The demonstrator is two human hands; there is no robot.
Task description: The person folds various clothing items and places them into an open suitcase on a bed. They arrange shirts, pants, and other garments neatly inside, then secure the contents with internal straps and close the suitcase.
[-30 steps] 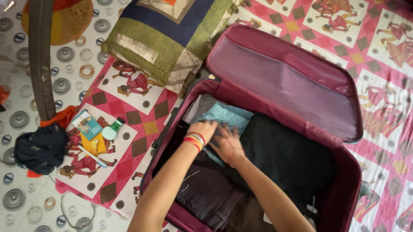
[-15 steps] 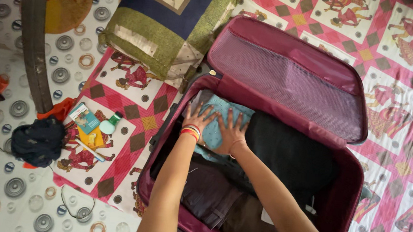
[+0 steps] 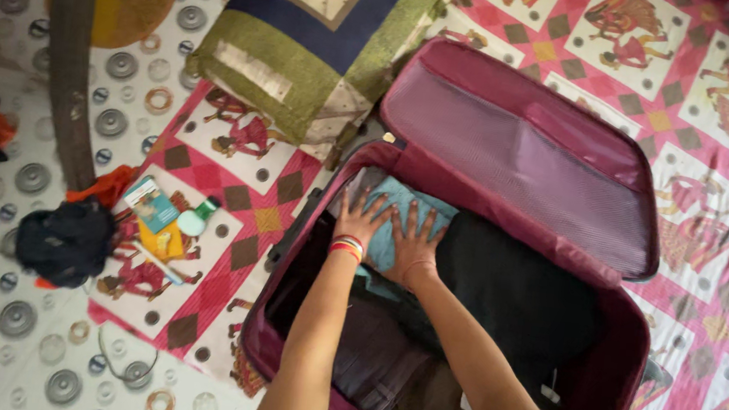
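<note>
Both hands lie flat, fingers spread, on a folded teal cloth (image 3: 399,212) in the upper left corner of an open maroon suitcase (image 3: 616,341) at the middle of the frame. The left hand (image 3: 360,220), with coloured bangles at the wrist, presses the cloth's left part; the right hand (image 3: 417,240) presses just beside it, thumbs close together. Neither grip closes on anything: palms down, open. A black garment (image 3: 515,289) lies right of the cloth, darker clothes (image 3: 378,356) below it. The mesh-lined lid (image 3: 518,157) stands open toward the upper right. A patchwork cushion (image 3: 308,42) lies upper left, and a small tube and booklets (image 3: 161,218) sit on the patterned bedspread (image 3: 234,194) at left.
</note>
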